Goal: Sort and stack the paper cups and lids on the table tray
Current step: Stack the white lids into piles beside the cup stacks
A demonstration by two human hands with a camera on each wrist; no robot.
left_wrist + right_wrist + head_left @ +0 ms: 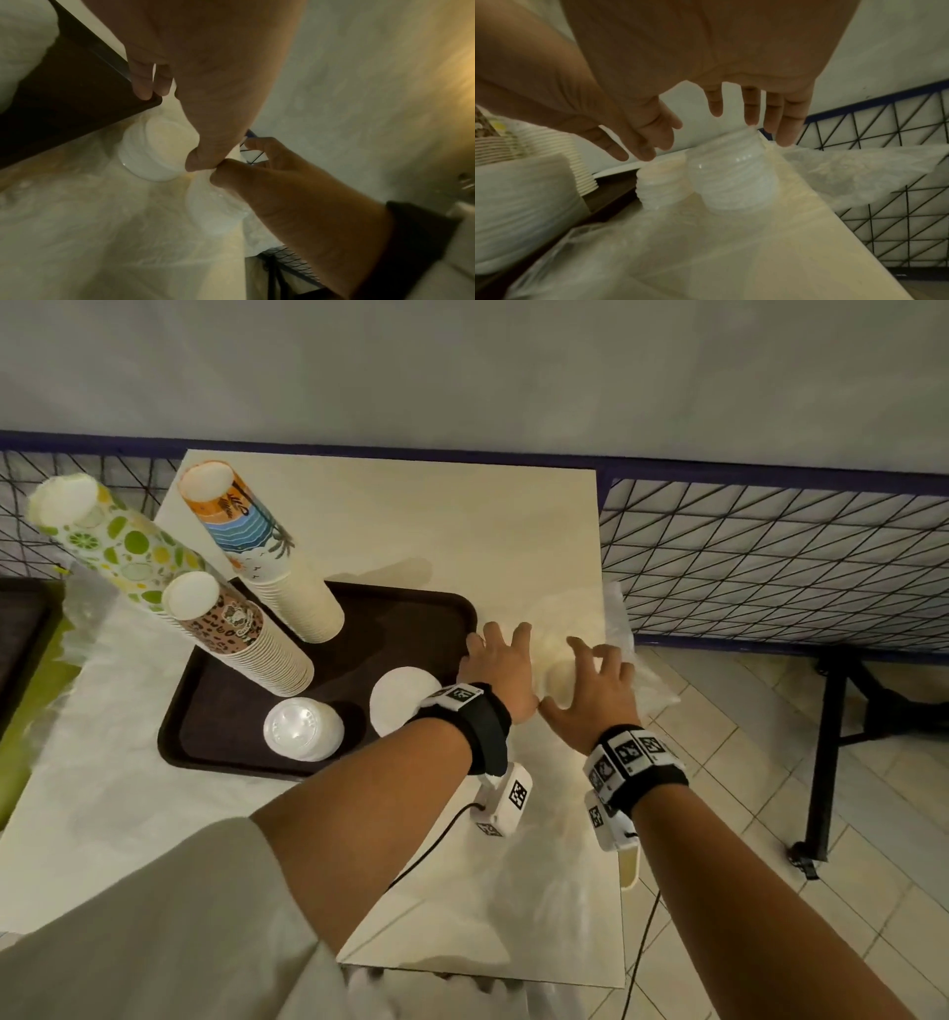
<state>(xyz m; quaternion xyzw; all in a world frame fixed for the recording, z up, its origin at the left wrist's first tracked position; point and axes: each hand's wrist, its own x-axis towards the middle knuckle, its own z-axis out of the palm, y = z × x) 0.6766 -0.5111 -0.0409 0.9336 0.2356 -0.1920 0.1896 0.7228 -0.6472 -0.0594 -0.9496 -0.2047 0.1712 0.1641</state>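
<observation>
Two white lid stacks stand in crumpled clear plastic on the table, right of the brown tray (452, 603). My right hand (718, 121) hovers with straight spread fingers just above one lid stack (731, 178), seen under my right hand (598, 670) in the head view. My left hand (495, 654) reaches over the other lid stack (156, 150) beside the tray's corner, thumb next to it, holding nothing. On the tray stand a lime-print cup stack (113, 546), a beach-print cup stack (251, 531), a leopard-print cup stack (226, 629) and two lid stacks (303, 729), (403, 698).
Clear plastic wrap (847, 172) spills over the table's right edge toward a black wire fence (770, 557). More plastic sheeting (102, 762) lies left of the tray. A cable (436, 839) trails from my left wrist. Tiled floor (770, 762) lies to the right.
</observation>
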